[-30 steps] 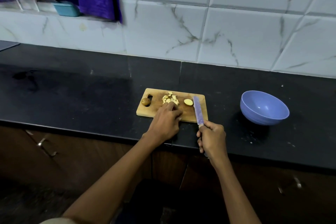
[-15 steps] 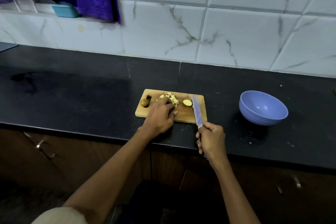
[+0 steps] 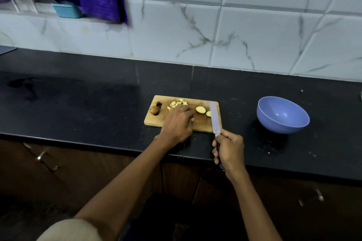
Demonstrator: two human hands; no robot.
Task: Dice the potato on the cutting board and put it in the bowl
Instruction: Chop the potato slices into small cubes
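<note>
2 potato slices (image 3: 200, 109) lay undiced on the board (image 3: 199, 124), at 9 o'clock of the knife (image 3: 214, 117); a heap of dice (image 3: 177, 103) sat at 11 o'clock of the left hand (image 3: 177, 123). That hand rested over the board, fingers bent, grasping nothing I could make out. The right hand (image 3: 229, 149) was clenched round the knife handle. The bowl (image 3: 283, 114), at 3 o'clock, held nothing. Best to pin 1 slice with tucked fingertips, then cut strips and cross them.

1. Two bare forearms, no sleeves down to the wrists, no watch or bands.
2. Left hand (image 3: 177, 123) and right hand (image 3: 229, 149) bare, without gloves or rings.
3. Pale cream sleeve (image 3: 68, 230) at the left upper arm, below the bench (image 3: 78, 103) edge.
</note>
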